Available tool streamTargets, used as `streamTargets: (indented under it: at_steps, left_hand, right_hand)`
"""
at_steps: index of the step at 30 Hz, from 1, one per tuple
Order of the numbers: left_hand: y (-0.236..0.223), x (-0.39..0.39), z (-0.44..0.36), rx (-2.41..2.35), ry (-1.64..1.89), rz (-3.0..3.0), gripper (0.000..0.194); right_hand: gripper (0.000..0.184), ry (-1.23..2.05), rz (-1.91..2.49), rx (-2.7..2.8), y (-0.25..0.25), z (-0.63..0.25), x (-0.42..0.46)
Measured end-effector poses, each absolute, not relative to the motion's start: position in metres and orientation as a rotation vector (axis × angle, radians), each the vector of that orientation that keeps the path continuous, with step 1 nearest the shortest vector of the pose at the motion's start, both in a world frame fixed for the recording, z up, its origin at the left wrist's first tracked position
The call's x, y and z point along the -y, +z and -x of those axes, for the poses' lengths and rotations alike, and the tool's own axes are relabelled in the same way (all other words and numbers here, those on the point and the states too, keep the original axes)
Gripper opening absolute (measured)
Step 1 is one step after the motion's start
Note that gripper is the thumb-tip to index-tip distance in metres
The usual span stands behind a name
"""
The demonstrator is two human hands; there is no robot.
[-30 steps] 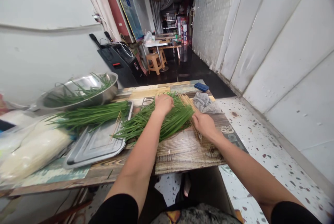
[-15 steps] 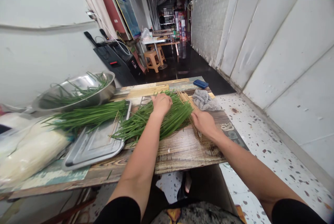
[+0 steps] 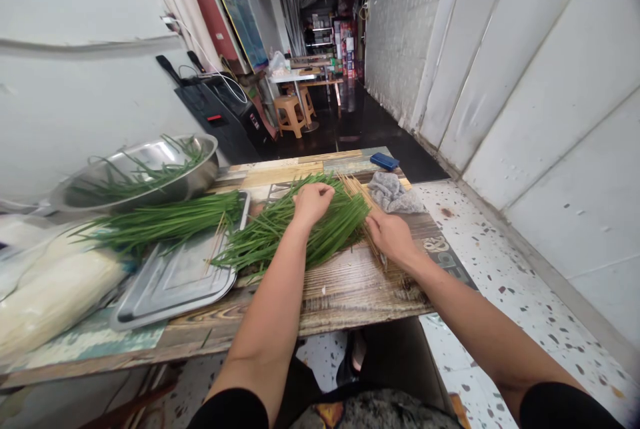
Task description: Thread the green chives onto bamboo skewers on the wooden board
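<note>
A loose pile of green garlic chives [image 3: 280,235] lies on the wood-patterned table in front of me. Over its far side is my left hand [image 3: 313,204], closed, thumb and fingertips drawn together; what they pinch, if anything, is too small to make out. At the pile's right end my right hand [image 3: 393,235] has its fingers curled on a bundle of thin bamboo skewers [image 3: 357,187]. How many it grips is hidden. To the left, more chives [image 3: 175,215] lie across a metal tray [image 3: 173,289], with a few skewers [image 3: 216,239] on it too.
A steel bowl [image 3: 195,179] with chives stands at the back left. Beside the tray sits a plastic bag [image 3: 55,289] with pale contents. A grey cloth [image 3: 393,192] and a blue box [image 3: 385,161] are near the table's right edge. A stool [image 3: 289,115] stands farther off.
My left hand has shifted slightly right and lower over the chives, its fingertips now closer together. My right hand stays at the skewers. The view has turned a little.
</note>
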State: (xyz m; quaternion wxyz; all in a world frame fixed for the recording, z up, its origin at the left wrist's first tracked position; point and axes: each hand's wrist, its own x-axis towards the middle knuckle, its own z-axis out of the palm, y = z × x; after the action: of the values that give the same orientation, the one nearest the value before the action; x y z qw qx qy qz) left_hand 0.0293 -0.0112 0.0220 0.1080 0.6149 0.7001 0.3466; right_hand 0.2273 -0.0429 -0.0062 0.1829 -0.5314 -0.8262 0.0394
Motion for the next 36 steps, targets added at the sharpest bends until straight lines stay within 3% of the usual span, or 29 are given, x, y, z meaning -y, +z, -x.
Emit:
streamTargets:
  at_steps: [6,27,36]
  left_hand:
    - [0.019,0.007,-0.028,-1.793,1.116,-1.781,0.026]
    - [0.016,0.007,-0.037,-1.895,1.086,-1.844,0.018]
    - [0.028,0.018,-0.037,-1.897,0.884,-2.016,0.021]
  right_hand:
    - [0.031,0.130,1.449,2.339,-0.007,-0.228,0.042]
    - [0.029,0.132,1.452,2.359,-0.006,-0.228,0.042]
    - [0.030,0.141,1.500,2.320,-0.005,-0.227,0.041]
